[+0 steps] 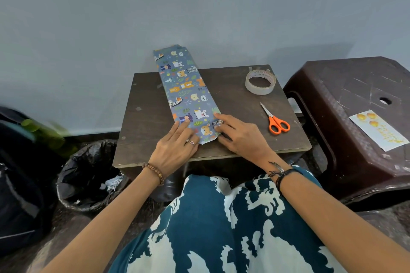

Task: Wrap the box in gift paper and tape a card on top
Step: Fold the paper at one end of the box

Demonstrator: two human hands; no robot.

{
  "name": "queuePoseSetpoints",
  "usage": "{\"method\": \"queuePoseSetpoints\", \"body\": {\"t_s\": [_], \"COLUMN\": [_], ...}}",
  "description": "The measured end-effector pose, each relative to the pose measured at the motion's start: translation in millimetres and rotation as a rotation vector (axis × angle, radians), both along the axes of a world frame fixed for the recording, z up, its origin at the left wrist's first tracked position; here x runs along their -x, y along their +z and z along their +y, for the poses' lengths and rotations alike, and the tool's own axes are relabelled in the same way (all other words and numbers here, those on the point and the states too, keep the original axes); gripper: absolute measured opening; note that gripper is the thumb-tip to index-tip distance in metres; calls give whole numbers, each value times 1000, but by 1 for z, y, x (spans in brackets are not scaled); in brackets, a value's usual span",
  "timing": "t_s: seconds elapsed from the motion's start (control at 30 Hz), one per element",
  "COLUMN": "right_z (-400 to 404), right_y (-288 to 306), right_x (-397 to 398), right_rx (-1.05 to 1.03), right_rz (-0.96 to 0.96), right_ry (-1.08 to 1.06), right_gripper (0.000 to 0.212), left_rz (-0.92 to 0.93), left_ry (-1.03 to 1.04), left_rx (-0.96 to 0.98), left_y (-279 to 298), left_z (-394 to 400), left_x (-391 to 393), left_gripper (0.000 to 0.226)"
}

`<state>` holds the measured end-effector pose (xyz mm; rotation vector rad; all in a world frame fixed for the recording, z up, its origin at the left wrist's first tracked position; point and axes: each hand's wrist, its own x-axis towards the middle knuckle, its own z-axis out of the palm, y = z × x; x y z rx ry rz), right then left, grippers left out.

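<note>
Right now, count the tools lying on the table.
2. The tape roll lies at the table's far right corner; the scissors lie nearer, right of the wrapped box. Nothing seems hidden.

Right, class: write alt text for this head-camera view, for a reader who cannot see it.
Both hands, left and right, press flat on the near end of a long box wrapped in blue animal-print gift paper on a small dark wooden table. A clear tape roll and orange-handled scissors lie to its right; a white card rests on a brown plastic stool.
</note>
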<state>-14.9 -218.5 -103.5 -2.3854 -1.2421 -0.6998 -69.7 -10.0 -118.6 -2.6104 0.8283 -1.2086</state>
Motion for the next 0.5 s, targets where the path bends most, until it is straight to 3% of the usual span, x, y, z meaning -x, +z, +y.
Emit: {"method": "queuePoseSetpoints", "body": {"t_s": [0.13,0.33,0.5], "right_z": [-1,-2,-6], "right_y": [3,2,2], "right_x": [6,7,7], "right_rx": [15,-109,-120], "right_rz": [-19,243,326], "right_ry": [-29,-61,-74], "right_gripper": [16,19,15], "left_rz": [5,-55,-59], "left_ry": [19,-18,5], "left_rx": [3,47,23], "left_y": [-2,-5,-3], "left_z": [-1,-2,-5], "left_x": [0,-1,1], "left_gripper": [20,11,16]}}
